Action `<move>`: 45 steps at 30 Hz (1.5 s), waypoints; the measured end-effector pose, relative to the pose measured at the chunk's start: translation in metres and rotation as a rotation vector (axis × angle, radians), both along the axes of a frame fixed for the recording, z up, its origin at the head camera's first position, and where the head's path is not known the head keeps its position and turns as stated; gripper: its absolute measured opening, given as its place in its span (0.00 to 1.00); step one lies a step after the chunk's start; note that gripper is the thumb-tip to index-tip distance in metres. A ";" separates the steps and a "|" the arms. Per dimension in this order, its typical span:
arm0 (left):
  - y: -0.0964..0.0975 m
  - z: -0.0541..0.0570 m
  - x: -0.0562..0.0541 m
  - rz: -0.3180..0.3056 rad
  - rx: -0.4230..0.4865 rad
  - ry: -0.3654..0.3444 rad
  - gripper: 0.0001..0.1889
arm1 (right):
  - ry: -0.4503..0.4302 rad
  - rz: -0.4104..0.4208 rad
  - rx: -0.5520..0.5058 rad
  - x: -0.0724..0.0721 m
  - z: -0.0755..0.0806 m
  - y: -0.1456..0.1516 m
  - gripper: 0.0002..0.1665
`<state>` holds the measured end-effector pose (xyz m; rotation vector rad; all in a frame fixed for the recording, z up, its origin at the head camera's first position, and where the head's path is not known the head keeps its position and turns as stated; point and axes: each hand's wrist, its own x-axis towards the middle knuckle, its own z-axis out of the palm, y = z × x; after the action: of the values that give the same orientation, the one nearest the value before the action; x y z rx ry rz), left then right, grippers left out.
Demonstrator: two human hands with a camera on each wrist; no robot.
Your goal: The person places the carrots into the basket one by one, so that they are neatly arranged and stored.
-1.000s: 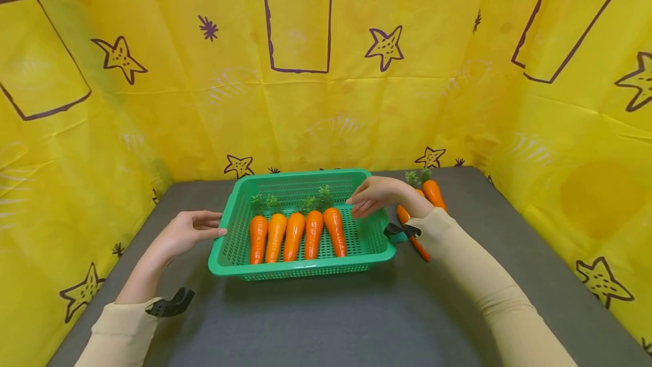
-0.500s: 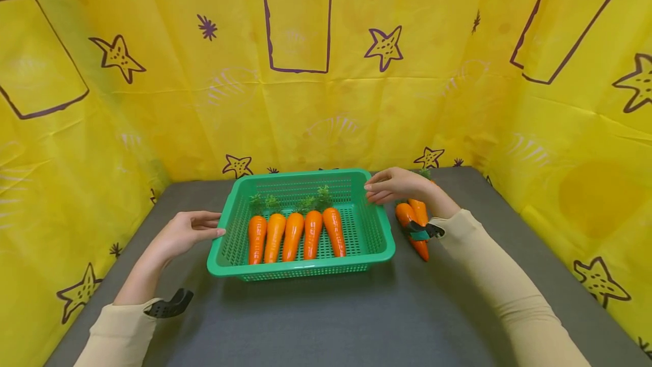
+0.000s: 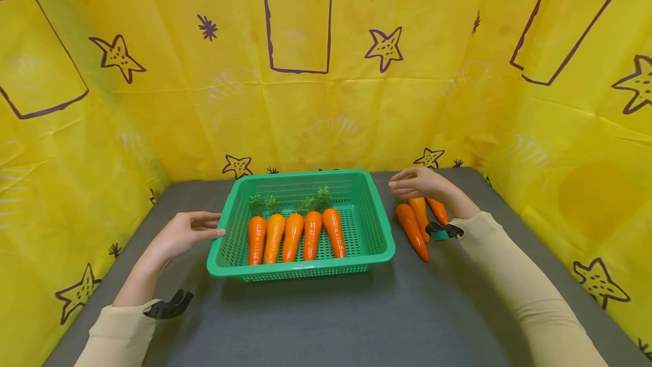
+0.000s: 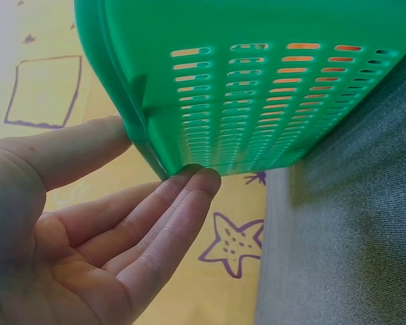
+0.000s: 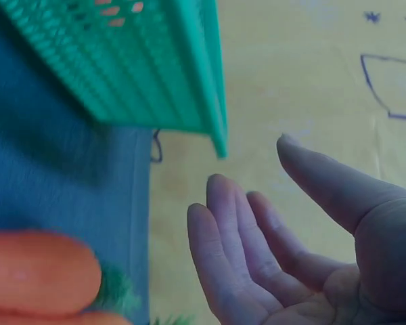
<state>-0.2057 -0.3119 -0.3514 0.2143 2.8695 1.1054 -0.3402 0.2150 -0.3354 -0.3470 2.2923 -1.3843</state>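
A green plastic basket (image 3: 300, 267) stands on the table, with several orange carrots (image 3: 293, 237) with leafy green tops lined up inside. At its left side, my left hand (image 3: 178, 237) touches the rim with the thumb and extended fingers. The left wrist view has the thumb tip against the rim (image 4: 125, 112) and the fingertips by the perforated outer wall. Holding nothing, my right hand (image 3: 420, 183) hovers right of the basket with its fingers loosely bent. Below that hand lie loose carrots (image 3: 411, 231), partly hidden by the hand and wrist. One carrot (image 5: 40, 274) shows large in the right wrist view.
The dark grey table (image 3: 316, 321) is enclosed at the back and both sides by a yellow patterned cloth (image 3: 300, 123). Black wrist-camera bands (image 3: 170, 304) sit at both sleeves.
My right hand has moved out of the basket to the right, over the loose carrots, uncovering the basket's right side. My left hand and the carrots in the basket stay put.
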 end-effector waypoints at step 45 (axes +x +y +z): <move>0.000 -0.002 0.001 0.011 0.006 0.009 0.34 | -0.176 -0.267 -0.073 -0.017 -0.059 0.110 0.39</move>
<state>-0.2045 -0.3123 -0.3539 0.2049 2.8793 1.1174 -0.3574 0.3251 -0.3944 0.0614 2.2059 -1.5605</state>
